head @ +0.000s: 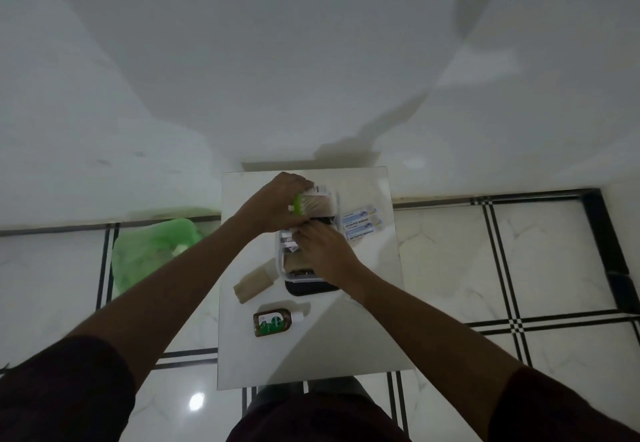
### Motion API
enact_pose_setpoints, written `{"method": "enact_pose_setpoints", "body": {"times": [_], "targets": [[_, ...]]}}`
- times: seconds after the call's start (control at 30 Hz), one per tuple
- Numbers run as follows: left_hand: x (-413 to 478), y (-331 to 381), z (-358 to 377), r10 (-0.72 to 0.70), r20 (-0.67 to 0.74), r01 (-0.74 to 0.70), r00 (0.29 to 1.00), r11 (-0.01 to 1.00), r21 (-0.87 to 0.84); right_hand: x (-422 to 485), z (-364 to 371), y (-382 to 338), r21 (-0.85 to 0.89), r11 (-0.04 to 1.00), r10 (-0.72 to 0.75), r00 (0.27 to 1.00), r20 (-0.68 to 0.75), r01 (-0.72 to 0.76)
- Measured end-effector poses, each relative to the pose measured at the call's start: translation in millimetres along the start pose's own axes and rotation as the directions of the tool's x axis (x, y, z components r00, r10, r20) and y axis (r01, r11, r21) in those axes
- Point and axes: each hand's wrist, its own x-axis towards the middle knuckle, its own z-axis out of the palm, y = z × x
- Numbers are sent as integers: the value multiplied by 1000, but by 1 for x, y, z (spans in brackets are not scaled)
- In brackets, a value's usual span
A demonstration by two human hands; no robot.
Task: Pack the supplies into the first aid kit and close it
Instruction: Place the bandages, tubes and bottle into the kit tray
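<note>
A clear plastic first aid box (281, 261) sits open in the middle of the small white table (363, 337). My left hand (277, 206) holds a green-capped pack of cotton swabs (313, 204) over the box's far end. My right hand (325, 251) reaches into the box, fingers on small items inside; what they grip is hidden. Antiseptic bandage packets (360, 227) lie to the right of the box. A tan bandage roll (252, 284) lies on its left. A brown antiseptic bottle (273, 322) lies nearer me. A dark lid or pouch (308, 287) sits under the box's near end.
The table stands against a white wall (311, 60). A green plastic bag (152, 254) lies on the tiled floor to the left. White floor tiles with black lines (502, 268) surround the table. My dark-clothed legs are below the table's near edge.
</note>
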Motion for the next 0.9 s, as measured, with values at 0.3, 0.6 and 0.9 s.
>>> {"method": "enact_pose_setpoints", "body": {"times": [0.3,0.6,0.9], "targets": [[-11,-7,6,-3,-59,13,998,985,175,-1,25,3,32,992,127,991,-39,-125],[-19,-9,13,-81,-84,79,993,997,-23,-6,19,-1,164,960,242,967,-82,-227],[-16,-4,9,-113,110,99,988,987,124,-14,18,3,-69,879,465,881,-85,-471]]}}
